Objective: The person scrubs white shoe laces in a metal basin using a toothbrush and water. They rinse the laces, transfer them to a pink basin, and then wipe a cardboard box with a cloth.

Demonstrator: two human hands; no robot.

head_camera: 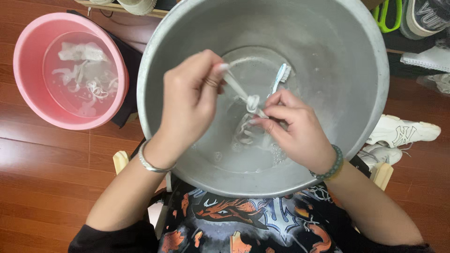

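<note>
I have a white shoelace [243, 96] stretched between my two hands over the big metal basin [328, 70], which sits in front of my lap so the drips fall back into the soapy water [243, 150]. My left hand [190, 100] pinches one end of the lace up high, fingers closed tight on it, so the length stays taut and lifted out of the water. My right hand [293, 129] is closed on the lace lower down, just below a knot in it, and the same grip also pins the handle of a toothbrush [280, 77], whose bristled head points away toward the far side of the basin. The rest of the lace hangs from my right fingers in a loose tangle that dips into the suds.

To my left on the wooden floor [47, 187] stands a pink tub [21, 61] of clear water with more white laces and a cloth soaking in it, kept apart from the soapy basin. A white sneaker [403, 133] lies on the floor to my right.
</note>
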